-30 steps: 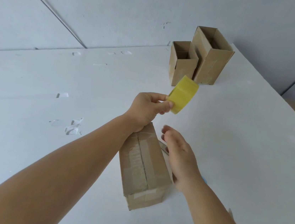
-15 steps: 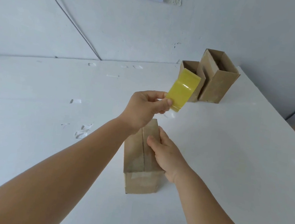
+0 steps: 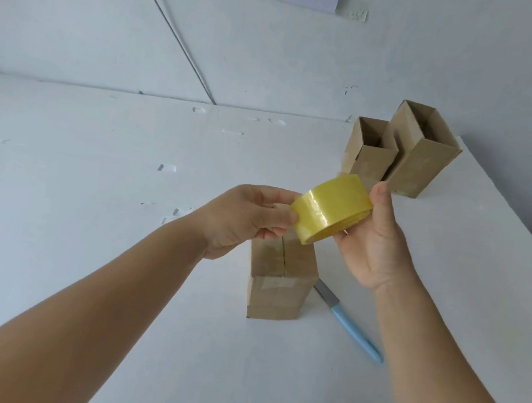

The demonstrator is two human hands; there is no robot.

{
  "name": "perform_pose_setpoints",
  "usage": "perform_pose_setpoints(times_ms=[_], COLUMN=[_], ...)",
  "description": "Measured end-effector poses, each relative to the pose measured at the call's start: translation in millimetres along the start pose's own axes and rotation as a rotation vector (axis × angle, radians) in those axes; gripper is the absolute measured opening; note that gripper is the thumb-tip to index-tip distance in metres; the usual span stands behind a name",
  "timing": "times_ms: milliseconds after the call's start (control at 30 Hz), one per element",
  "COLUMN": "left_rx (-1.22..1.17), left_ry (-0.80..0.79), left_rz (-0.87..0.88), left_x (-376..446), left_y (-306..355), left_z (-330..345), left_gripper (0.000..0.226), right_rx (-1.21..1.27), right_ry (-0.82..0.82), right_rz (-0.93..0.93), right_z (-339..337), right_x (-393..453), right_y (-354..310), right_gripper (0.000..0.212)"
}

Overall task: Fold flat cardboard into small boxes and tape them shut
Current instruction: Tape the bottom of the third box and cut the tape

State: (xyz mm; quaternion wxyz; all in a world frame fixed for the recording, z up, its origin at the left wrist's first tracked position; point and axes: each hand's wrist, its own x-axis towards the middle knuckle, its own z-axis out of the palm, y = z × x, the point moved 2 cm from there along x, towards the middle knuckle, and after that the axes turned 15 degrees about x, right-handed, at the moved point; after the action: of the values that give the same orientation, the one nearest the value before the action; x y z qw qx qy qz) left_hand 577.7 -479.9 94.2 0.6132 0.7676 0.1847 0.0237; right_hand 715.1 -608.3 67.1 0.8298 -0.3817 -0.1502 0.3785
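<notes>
A yellow tape roll (image 3: 331, 206) is held in the air between both hands. My left hand (image 3: 249, 219) pinches its near left edge with thumb and fingers. My right hand (image 3: 377, 238) cups the roll's right side, thumb up along its rim. Under the hands a small closed cardboard box (image 3: 278, 280) stands on the white table (image 3: 89, 213), its top flaps meeting in a seam with old tape on the front. Neither hand touches the box.
A knife with a light blue handle (image 3: 352, 329) lies on the table right of the box. Two open-topped cardboard boxes (image 3: 398, 150) stand at the far right by the wall. Scraps of tape dot the table; its right edge drops off nearby.
My right hand has left the top of the box and risen to take the tape roll's right side. The left hand has kept hold of the roll.
</notes>
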Motion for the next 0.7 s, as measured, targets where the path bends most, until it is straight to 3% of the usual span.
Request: perform_pose_setpoints(times_ms=[100, 200, 333, 500, 600, 700], left_rx=[-0.004, 0.031, 0.03, -0.064, -0.073, 0.087], left_ry=[0.029, 0.023, 0.019, 0.139, 0.225, 0.297], left_rz=[-0.154, -0.26, -0.248, -0.228, -0.204, -0.186], left_x=[-1, -4, -8, -13, -17, -21], left_y=[-5, -8, -3, -6, -9, -11], left_z=[1, 3, 5, 9, 12, 9], left_gripper=[0.019, 0.01, 0.008, 0.007, 0.009, 0.009], right_rx=[-0.059, -0.093, -0.132, -0.146, -0.167, -0.242], right_ry=[-0.032, -0.044, -0.079, -0.106, -0.027, 0.079], right_rz=[-0.027, -0.057, -0.087, -0.109, -0.094, -0.104], right_z=[-2, -4, -3, 6, 12, 14], right_x=[-4, -10, -14, -16, -18, -18], right_y=[-3, -5, -11, -16, -15, -13], right_gripper=[0.112, 0.102, 0.083, 0.069, 0.047, 0.021])
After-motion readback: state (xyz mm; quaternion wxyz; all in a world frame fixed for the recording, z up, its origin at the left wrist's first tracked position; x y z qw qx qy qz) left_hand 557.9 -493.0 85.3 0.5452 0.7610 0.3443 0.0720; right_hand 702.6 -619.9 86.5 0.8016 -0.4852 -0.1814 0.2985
